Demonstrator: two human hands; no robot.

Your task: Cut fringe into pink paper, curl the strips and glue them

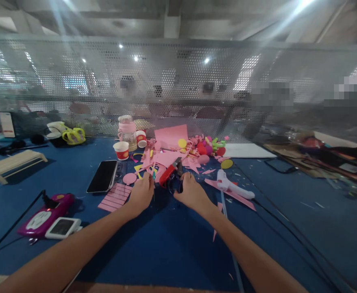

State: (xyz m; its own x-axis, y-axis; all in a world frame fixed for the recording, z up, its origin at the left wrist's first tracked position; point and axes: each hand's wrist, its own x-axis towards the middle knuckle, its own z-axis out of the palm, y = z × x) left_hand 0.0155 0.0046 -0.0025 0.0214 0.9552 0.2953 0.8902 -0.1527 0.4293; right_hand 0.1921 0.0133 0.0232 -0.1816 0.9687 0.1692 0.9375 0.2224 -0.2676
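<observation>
My right hand [191,193] grips a pair of scissors with red and black handles [171,174], blades pointing away from me. My left hand [142,193] is closed beside them, pinching a thin strip of paper [153,173] that is hard to make out. Both hands rest over the blue table [166,244], just in front of a heap of pink and yellow paper scraps [172,156]. A pink sheet with cut lines [115,197] lies left of my left hand, and a small pink paper circle [129,178] sits just beyond it.
A black phone [103,176] lies left of the scraps. A white glue gun [231,186] lies on the right, its cord trailing toward me. Paper cups [121,150] and a jar [127,131] stand at the back. A magenta device [46,214] sits at the near left. A perforated metal screen [178,85] closes off the far side.
</observation>
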